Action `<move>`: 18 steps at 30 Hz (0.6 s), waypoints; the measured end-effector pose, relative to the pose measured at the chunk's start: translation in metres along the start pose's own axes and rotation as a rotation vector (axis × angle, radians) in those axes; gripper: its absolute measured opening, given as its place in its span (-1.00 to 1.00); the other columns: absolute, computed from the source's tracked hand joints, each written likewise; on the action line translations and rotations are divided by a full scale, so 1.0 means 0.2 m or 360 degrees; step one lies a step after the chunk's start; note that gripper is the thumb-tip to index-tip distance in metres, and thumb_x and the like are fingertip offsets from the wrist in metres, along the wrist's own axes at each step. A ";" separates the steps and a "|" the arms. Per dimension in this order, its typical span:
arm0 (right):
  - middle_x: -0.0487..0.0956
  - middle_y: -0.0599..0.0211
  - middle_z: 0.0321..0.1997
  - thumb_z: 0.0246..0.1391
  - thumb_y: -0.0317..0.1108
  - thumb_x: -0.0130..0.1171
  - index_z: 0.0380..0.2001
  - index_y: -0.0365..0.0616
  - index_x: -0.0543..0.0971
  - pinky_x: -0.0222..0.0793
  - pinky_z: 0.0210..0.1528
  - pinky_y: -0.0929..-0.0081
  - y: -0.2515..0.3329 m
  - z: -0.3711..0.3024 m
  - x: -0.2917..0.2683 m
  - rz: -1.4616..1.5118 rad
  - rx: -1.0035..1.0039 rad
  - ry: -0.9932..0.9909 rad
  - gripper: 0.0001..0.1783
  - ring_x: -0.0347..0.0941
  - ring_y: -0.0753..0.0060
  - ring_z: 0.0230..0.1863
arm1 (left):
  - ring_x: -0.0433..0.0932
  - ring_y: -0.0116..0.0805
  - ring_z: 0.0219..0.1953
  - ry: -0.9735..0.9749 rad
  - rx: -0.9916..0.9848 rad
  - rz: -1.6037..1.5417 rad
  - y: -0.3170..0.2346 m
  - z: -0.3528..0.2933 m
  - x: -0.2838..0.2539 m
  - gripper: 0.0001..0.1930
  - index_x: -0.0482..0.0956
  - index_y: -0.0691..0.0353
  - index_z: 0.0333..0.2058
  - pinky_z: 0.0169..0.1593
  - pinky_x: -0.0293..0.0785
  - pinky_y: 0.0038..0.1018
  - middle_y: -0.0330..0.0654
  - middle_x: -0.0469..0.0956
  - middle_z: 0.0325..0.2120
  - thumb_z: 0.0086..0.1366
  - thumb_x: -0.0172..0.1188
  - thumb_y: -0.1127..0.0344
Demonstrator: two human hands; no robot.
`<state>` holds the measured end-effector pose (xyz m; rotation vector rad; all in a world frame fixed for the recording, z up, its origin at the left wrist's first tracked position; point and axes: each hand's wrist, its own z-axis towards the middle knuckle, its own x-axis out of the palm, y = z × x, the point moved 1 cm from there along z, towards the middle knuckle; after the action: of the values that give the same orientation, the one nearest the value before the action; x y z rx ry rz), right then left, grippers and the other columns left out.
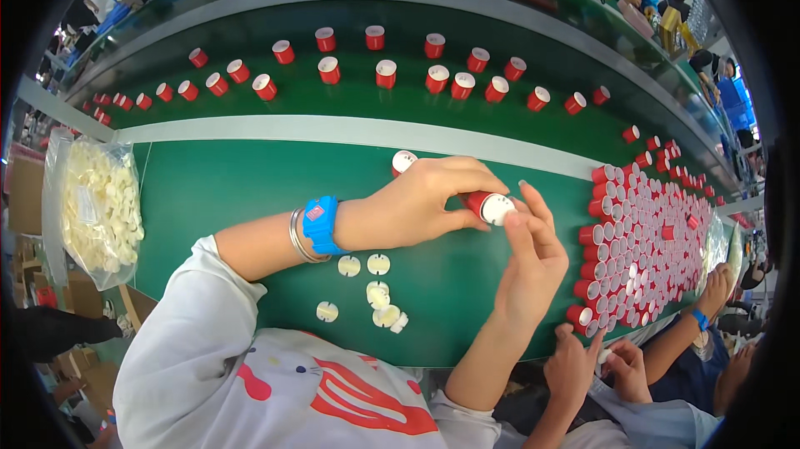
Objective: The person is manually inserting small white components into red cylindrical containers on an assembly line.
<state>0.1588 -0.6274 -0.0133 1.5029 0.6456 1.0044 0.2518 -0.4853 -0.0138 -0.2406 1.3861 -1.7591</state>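
Note:
My left hand [425,199] grips a small red cylindrical cup [476,202] on its side, its open end turned toward my right hand. At that end sits a round white disc [497,210], pinched at its edge by the thumb and fingers of my right hand [533,253]. Whether the disc is inside the rim or only against it, I cannot tell. Just behind my left hand another red cup with a white top [404,162] is partly hidden. Several loose notched cream discs [378,264] lie on the green table [250,174] below my left wrist, some overlapping.
A clear bag of cream discs [100,207] stands at the left. Red cups [329,71] line the green belt beyond a pale rail [333,127]. A dense block of red cups [621,236] fills the right side, near a co-worker's hands [571,366] and another person's hand [713,291].

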 end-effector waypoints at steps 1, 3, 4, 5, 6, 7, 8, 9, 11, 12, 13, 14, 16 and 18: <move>0.41 0.08 0.05 -0.09 -0.48 0.31 -0.45 -0.30 0.62 0.28 0.04 0.43 0.00 0.01 0.01 -0.0088 -0.0022 -0.0007 -0.88 0.38 0.39 -0.02 | 0.56 -0.20 -0.16 -0.0018 0.0058 0.0049 0.00 0.00 0.00 -0.57 0.52 0.28 -0.09 -0.10 0.52 -0.43 -0.08 0.54 -0.17 -0.02 0.32 0.50; 0.41 0.11 0.04 -0.09 -0.47 0.31 -0.44 -0.29 0.62 0.29 0.01 0.47 -0.03 0.01 0.00 -0.0172 -0.0030 -0.0018 -0.88 0.37 0.41 -0.03 | 0.56 -0.19 -0.16 -0.0022 0.0056 0.0063 0.02 0.00 0.00 -0.58 0.52 0.28 -0.10 -0.09 0.52 -0.42 -0.07 0.54 -0.17 -0.01 0.31 0.51; 0.40 0.13 0.03 -0.09 -0.47 0.32 -0.43 -0.29 0.62 0.31 -0.03 0.52 -0.04 0.01 0.00 -0.0256 -0.0038 -0.0019 -0.87 0.36 0.43 -0.03 | 0.55 -0.19 -0.16 -0.0034 0.0055 0.0080 0.03 0.00 0.01 -0.59 0.52 0.29 -0.10 -0.09 0.51 -0.41 -0.07 0.54 -0.17 0.00 0.30 0.52; 0.40 0.13 0.03 -0.09 -0.47 0.32 -0.43 -0.29 0.62 0.31 -0.03 0.52 -0.06 0.01 -0.01 -0.0259 -0.0030 -0.0022 -0.87 0.36 0.43 -0.03 | 0.55 -0.19 -0.16 -0.0031 0.0048 0.0075 0.04 0.00 0.01 -0.59 0.52 0.29 -0.10 -0.09 0.51 -0.41 -0.07 0.54 -0.17 0.00 0.30 0.52; 0.45 0.16 -0.05 -0.07 -0.46 0.31 -0.41 -0.29 0.61 0.33 -0.12 0.57 -0.07 0.02 -0.01 -0.0398 -0.0078 -0.0036 -0.86 0.40 0.47 -0.10 | 0.55 -0.18 -0.14 -0.0036 0.0122 0.0128 0.04 0.01 0.01 -0.60 0.52 0.29 -0.11 -0.08 0.50 -0.40 -0.06 0.54 -0.17 0.01 0.29 0.53; 0.49 0.18 -0.14 -0.05 -0.45 0.30 -0.38 -0.30 0.60 0.35 -0.20 0.63 -0.08 0.02 -0.02 -0.0539 -0.0121 -0.0044 -0.85 0.43 0.51 -0.18 | 0.54 -0.17 -0.13 -0.0043 0.0189 0.0180 0.05 0.01 0.02 -0.62 0.52 0.30 -0.11 -0.07 0.49 -0.38 -0.05 0.54 -0.17 0.02 0.27 0.54; 0.49 0.18 -0.14 -0.05 -0.45 0.30 -0.38 -0.30 0.60 0.35 -0.20 0.63 -0.07 0.02 -0.01 -0.0543 -0.0110 -0.0042 -0.85 0.43 0.51 -0.18 | 0.54 -0.17 -0.13 -0.0043 0.0178 0.0174 0.05 0.00 0.03 -0.62 0.52 0.30 -0.11 -0.07 0.49 -0.38 -0.05 0.54 -0.17 0.02 0.27 0.54; 0.53 0.20 -0.23 -0.02 -0.42 0.28 -0.36 -0.31 0.59 0.34 -0.29 0.65 -0.06 0.02 0.00 -0.0511 0.0043 -0.0053 -0.83 0.46 0.52 -0.29 | 0.53 -0.17 -0.12 -0.0039 0.0141 0.0156 0.05 -0.01 0.04 -0.63 0.53 0.30 -0.12 -0.06 0.48 -0.38 -0.06 0.54 -0.18 0.02 0.26 0.55; 0.57 0.22 -0.33 0.01 -0.40 0.26 -0.34 -0.32 0.58 0.32 -0.38 0.67 -0.05 0.02 0.03 -0.0474 0.0196 -0.0075 -0.80 0.49 0.54 -0.40 | 0.52 -0.16 -0.10 -0.0024 0.0107 0.0138 0.06 -0.01 0.04 -0.64 0.53 0.31 -0.13 -0.05 0.47 -0.37 -0.06 0.55 -0.18 0.03 0.25 0.56; 0.57 0.25 -0.40 0.02 -0.39 0.25 -0.36 -0.34 0.56 0.29 -0.48 0.70 -0.04 0.02 0.05 -0.0364 0.0188 -0.0061 -0.80 0.46 0.56 -0.52 | 0.52 -0.17 -0.10 -0.0006 0.0069 0.0080 0.06 0.00 0.03 -0.65 0.53 0.31 -0.13 -0.04 0.47 -0.37 -0.06 0.55 -0.18 0.03 0.25 0.56; 0.57 0.28 -0.48 0.03 -0.38 0.24 -0.38 -0.36 0.54 0.26 -0.58 0.74 -0.04 0.01 0.06 -0.0254 0.0185 -0.0052 -0.79 0.44 0.58 -0.63 | 0.52 -0.17 -0.09 0.0015 0.0026 0.0019 0.06 -0.01 0.03 -0.65 0.54 0.32 -0.14 -0.04 0.46 -0.37 -0.07 0.55 -0.18 0.03 0.25 0.56; 0.57 0.28 -0.48 0.03 -0.38 0.24 -0.38 -0.36 0.54 0.26 -0.58 0.74 -0.05 0.00 0.05 -0.0253 0.0195 -0.0060 -0.79 0.44 0.58 -0.63 | 0.52 -0.17 -0.09 0.0024 0.0018 0.0014 0.06 -0.01 0.03 -0.65 0.54 0.32 -0.14 -0.04 0.46 -0.37 -0.07 0.55 -0.18 0.03 0.25 0.56; 0.57 0.26 -0.52 0.05 -0.40 0.22 -0.43 -0.36 0.52 0.26 -0.62 0.73 -0.06 0.01 0.03 -0.0402 0.0137 -0.0071 -0.80 0.44 0.57 -0.67 | 0.53 -0.18 -0.11 0.0046 0.0121 0.0150 0.06 -0.02 0.04 -0.66 0.54 0.32 -0.14 -0.07 0.48 -0.39 -0.07 0.56 -0.19 0.04 0.25 0.55; 0.58 0.25 -0.52 0.04 -0.43 0.21 -0.39 -0.37 0.52 0.33 -0.58 0.71 -0.05 0.00 0.04 -0.0481 0.0187 -0.0078 -0.83 0.46 0.58 -0.63 | 0.53 -0.19 -0.12 0.0072 0.0099 0.0147 0.06 -0.04 0.05 -0.66 0.54 0.32 -0.14 -0.07 0.48 -0.40 -0.07 0.56 -0.19 0.04 0.25 0.54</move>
<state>0.1635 -0.6186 -0.0204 1.4726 0.8797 0.7065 0.2472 -0.4873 -0.0295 -0.1023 1.3504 -1.7375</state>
